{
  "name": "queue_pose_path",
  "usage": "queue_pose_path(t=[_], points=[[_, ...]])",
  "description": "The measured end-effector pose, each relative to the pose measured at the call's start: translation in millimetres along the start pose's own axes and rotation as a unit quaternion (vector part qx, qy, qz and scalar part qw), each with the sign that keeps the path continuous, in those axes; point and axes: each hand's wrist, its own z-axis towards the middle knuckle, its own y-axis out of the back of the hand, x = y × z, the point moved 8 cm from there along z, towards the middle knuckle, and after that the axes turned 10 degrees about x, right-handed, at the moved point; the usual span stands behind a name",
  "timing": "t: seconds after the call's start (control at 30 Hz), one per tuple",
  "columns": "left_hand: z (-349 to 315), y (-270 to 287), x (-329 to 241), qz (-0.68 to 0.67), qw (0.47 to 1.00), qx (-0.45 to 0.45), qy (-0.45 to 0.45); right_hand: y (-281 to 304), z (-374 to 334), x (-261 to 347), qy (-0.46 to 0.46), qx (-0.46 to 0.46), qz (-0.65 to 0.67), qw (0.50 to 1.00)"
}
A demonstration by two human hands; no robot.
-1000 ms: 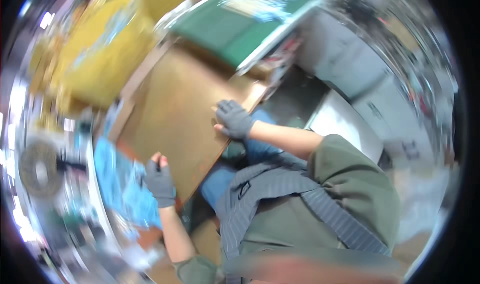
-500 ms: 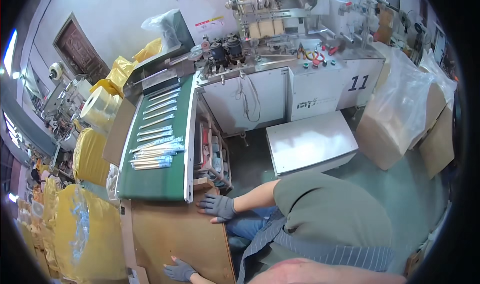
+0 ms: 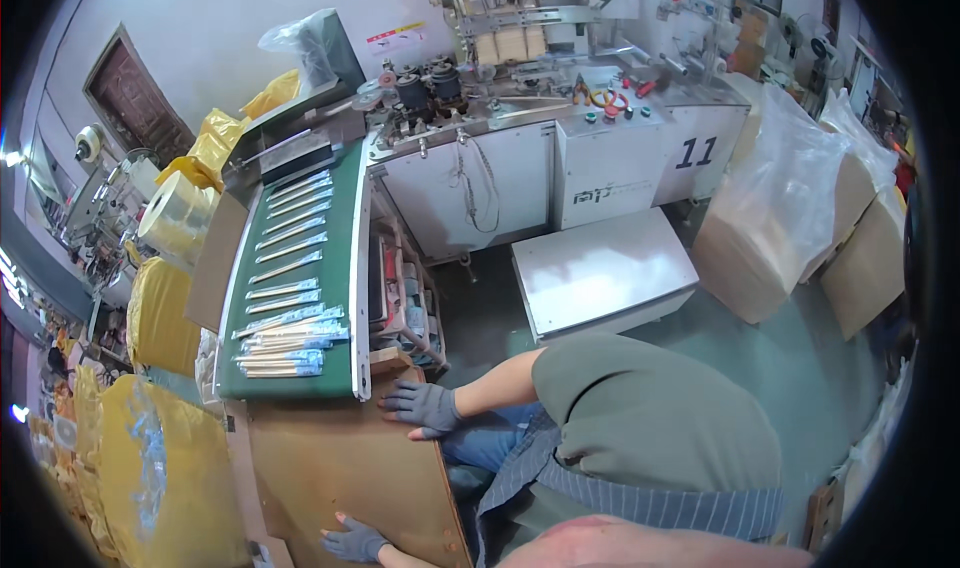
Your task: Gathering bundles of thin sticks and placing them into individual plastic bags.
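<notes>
Sticks in clear-and-blue wrappers (image 3: 283, 360) have crept toward the near end of the green conveyor belt (image 3: 340, 253), so they're easier to reach now. Right hand (image 3: 420, 409) is empty, spread on the desk (image 3: 330, 453) just past that end; left hand (image 3: 354, 542)'s empty too, farther from the belt.

Under the left hand (image 3: 352, 541) and right hand (image 3: 420, 408) lay the desk (image 3: 340, 460); just beside the right hand stood the conveyor (image 3: 340, 243), bearing sticks (image 3: 288, 344).

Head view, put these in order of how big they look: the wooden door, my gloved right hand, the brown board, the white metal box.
1. Brown board
2. White metal box
3. Wooden door
4. Gloved right hand
</notes>
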Motion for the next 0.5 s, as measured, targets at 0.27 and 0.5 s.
queue_pose_path(t=[0.27,0.5], points=[[-4.2,-35.6,27.7,-0.008,0.995,0.087,0.057,8.9,-0.5,0.7,0.016,-0.052,0.008,0.998],[2.5,-32.3,22.5,0.026,0.968,0.224,0.110,26.2,-4.5,-4.1,0.002,-0.076,0.040,0.996]])
